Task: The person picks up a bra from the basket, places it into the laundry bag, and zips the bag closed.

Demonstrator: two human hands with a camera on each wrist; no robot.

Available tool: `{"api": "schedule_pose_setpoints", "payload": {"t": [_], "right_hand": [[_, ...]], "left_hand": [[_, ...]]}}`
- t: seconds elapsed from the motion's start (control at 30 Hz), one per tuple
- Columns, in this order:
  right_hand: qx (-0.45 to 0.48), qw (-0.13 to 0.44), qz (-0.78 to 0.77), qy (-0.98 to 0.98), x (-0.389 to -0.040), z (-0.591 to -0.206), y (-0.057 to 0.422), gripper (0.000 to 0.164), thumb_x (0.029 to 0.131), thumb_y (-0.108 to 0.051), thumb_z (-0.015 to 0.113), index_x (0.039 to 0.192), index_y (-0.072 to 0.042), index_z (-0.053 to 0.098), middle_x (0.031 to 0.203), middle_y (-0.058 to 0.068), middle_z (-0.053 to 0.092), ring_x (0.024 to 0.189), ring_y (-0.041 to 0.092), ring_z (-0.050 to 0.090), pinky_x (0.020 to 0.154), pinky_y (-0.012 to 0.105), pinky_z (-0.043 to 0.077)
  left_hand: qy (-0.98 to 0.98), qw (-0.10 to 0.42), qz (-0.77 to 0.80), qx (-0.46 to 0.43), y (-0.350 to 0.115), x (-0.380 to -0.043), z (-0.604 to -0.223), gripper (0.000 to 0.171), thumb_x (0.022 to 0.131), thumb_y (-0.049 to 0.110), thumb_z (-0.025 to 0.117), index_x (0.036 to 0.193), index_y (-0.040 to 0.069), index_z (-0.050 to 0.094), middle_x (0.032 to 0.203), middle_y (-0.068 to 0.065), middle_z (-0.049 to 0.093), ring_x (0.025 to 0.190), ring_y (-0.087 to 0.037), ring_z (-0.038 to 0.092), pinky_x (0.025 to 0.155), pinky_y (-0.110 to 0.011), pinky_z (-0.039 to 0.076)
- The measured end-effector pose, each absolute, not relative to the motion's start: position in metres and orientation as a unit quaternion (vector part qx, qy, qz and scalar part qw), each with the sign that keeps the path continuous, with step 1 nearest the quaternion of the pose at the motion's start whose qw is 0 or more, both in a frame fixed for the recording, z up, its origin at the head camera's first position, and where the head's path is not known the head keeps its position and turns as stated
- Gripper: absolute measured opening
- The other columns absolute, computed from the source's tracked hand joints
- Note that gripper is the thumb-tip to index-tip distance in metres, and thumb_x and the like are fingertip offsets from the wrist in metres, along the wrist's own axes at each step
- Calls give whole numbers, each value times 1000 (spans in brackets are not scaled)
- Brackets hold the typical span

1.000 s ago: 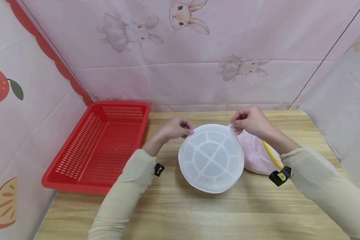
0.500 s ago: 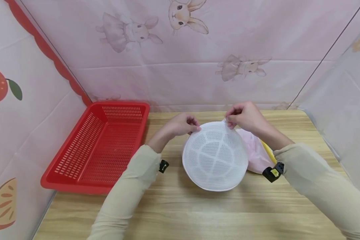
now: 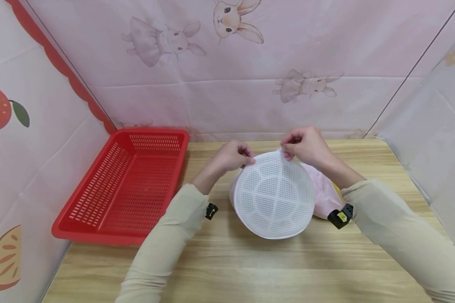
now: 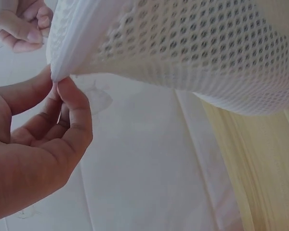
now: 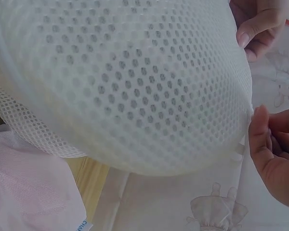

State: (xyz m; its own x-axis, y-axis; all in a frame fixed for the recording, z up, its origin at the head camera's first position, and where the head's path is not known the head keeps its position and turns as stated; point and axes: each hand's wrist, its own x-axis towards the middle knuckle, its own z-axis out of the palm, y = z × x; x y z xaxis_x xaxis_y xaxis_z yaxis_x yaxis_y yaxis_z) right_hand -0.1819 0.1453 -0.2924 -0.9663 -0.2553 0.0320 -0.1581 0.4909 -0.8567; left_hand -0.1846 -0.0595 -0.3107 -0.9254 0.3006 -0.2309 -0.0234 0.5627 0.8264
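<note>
A round white mesh laundry bag [image 3: 273, 198] is held up at the middle of the table, its flat face tilted toward me. My left hand [image 3: 233, 155] pinches the seam at its upper left edge; in the left wrist view the thumb and forefinger of that left hand [image 4: 48, 130] meet on the white edge. At the top of the bag, my right hand [image 3: 305, 145] pinches a small white tab at the rim. From the right wrist view, the right hand [image 5: 277, 154] grips right at the mesh edge.
A red plastic basket [image 3: 182, 176] stands on the left of the wooden table [image 3: 250, 269]. Behind the mesh bag, a pink fabric bag [image 3: 324, 193] with a yellow edge lies to the right, partly under my right forearm. Printed cloth walls [image 3: 227, 105] close off the back and sides.
My right hand has moved left and slightly up along the bag's rim. My left hand has shifted a little right. The bag has turned slightly and moved right.
</note>
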Motion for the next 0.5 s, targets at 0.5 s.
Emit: {"api": "schedule_pose_setpoints", "payload": {"t": [0.5], "right_hand": [[-124,52,-483,865,-183,-295,148,6,82,7,59,83,12,61,67,12,61,53,13,58,53,26,52]], "left_hand": [[865,149,475,57,-60,-184,-316,5,82,3,66,82,-1,62,74,-5,55,73,-22,55,56,-18,45]]}}
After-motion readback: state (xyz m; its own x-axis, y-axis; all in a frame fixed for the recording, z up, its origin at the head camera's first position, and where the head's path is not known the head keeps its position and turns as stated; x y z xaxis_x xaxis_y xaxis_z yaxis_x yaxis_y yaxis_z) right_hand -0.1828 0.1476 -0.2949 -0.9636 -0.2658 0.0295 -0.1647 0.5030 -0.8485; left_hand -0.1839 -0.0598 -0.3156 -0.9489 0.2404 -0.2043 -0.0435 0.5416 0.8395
